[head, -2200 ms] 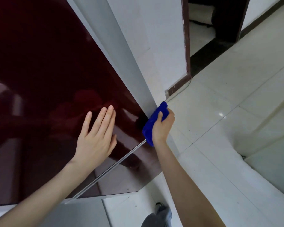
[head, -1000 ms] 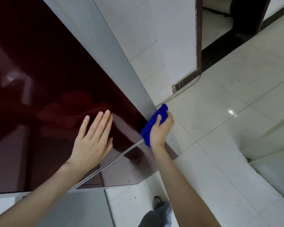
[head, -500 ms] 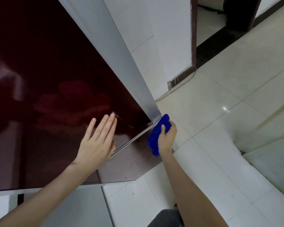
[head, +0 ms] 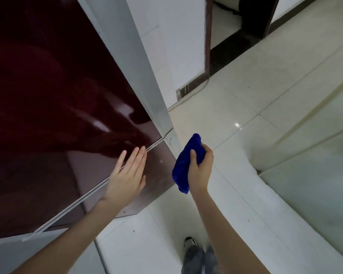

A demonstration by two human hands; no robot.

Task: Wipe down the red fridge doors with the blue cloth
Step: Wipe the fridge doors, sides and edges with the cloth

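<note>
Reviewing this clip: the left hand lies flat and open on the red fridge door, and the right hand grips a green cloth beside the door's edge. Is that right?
Not quite: the cloth is blue, not green, as the head view shows. The rest stands: the left hand lies flat and open on the red fridge door, and the right hand grips the cloth beside the door's edge.

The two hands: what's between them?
In the head view, only the lower red door shows between the left hand and the right hand gripping the blue cloth.
</note>
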